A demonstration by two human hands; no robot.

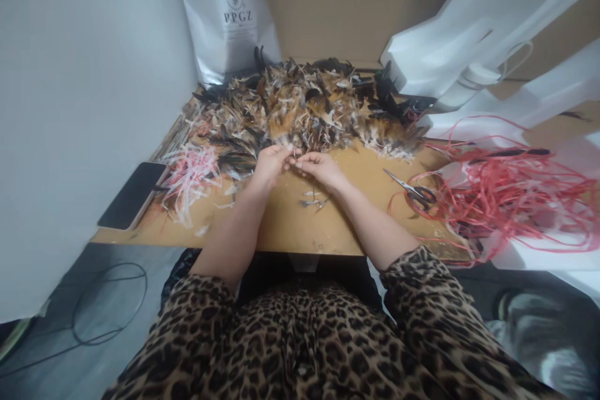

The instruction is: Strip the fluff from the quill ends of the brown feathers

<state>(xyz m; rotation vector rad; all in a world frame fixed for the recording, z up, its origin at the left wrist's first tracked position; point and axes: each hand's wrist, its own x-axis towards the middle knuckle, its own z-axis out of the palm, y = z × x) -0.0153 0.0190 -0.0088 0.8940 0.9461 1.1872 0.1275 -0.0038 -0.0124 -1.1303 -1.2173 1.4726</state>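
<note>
My left hand [272,165] and my right hand [321,169] meet over the middle of the table, both closed in a pinch with fingertips almost touching. Between them are the thin quill ends of a small bunch of brown feathers [283,127], which blends into the pile behind. That wide pile of feathers [323,100], brown, black and white, spreads across the back of the table. Below my right hand, a few loose feather bits [313,202] lie on the tabletop [290,228].
To the left are a phone [132,195] and a bundle of pink and white strips [190,178]. Black-handled scissors [413,190] lie at right, beside tangled red strips [510,200]. A silver-white bag [229,19] stands behind; white sheeting [450,44] rises at the back right.
</note>
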